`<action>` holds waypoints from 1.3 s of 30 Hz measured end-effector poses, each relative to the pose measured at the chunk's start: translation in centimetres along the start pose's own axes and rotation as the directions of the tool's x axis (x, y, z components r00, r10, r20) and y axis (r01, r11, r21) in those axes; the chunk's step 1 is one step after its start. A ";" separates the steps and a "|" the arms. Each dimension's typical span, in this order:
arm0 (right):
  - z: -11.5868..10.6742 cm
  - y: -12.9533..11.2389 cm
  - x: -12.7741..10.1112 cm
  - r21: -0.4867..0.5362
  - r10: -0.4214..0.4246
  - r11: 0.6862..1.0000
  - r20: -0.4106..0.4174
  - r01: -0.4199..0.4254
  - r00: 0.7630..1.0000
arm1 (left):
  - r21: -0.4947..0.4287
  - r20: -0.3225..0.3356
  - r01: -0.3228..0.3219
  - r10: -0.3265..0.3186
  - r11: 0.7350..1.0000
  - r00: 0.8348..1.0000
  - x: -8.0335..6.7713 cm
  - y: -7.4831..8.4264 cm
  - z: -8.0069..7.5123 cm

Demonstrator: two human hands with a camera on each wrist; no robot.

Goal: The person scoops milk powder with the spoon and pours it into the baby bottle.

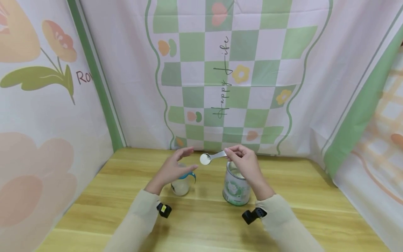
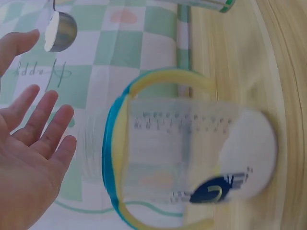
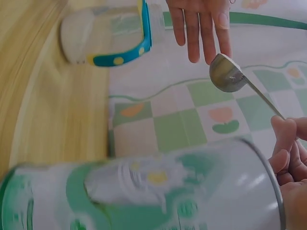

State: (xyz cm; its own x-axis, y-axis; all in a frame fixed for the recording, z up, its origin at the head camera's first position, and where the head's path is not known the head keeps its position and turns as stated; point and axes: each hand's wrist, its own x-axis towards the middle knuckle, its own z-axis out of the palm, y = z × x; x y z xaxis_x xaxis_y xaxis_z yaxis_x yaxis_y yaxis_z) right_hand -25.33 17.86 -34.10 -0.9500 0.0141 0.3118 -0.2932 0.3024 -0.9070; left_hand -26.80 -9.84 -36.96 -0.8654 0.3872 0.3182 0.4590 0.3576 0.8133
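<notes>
My right hand [image 1: 244,162] pinches the handle of a metal spoon [image 1: 211,157] heaped with white powder, held level above the table. The spoon [image 3: 230,74] bowl hangs between my two hands, just beyond an open green and white tin [image 1: 236,187] that stands under the right hand. My left hand [image 1: 174,168] is spread with straight fingers above a clear baby bottle [image 1: 182,183] with a blue collar and yellow handles, not touching it. The bottle [image 2: 187,163] has white powder in its bottom. My left palm [image 2: 29,158] shows beside the bottle's mouth, and the spoon [image 2: 60,31] hangs above it.
A wooden table [image 1: 207,224] carries the bottle and the tin. Printed cloth walls [image 1: 233,77] close in the back and both sides. Bare table lies in front of and to either side of the two containers.
</notes>
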 end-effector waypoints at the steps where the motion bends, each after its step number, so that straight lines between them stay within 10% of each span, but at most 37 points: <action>1: 0.3 0.0 0.0 0.007 0.002 1.000 0.002 -0.002 1.000 | -0.002 -0.002 0.006 -0.006 1.000 1.000 -0.2 -0.1 -0.2; 25: 6.1 -0.8 -0.1 0.116 0.015 0.993 0.022 -0.018 1.000 | 0.023 -0.059 0.214 -0.212 0.977 0.975 -3.4 -5.3 -1.0; 39: 8.4 0.0 -0.2 0.037 -0.058 0.998 -0.008 0.058 0.998 | -0.048 -0.055 0.190 -0.193 0.981 0.980 -3.5 -6.9 -0.4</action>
State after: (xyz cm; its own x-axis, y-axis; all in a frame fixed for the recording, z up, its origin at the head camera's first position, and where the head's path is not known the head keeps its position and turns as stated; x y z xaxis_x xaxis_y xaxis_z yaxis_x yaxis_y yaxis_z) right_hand -26.01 9.81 -36.52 -0.9305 0.0044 0.3663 -0.3519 0.2676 -0.8970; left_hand -27.05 -14.02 -43.46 -0.9474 0.2636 0.1815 0.2756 0.3835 0.8815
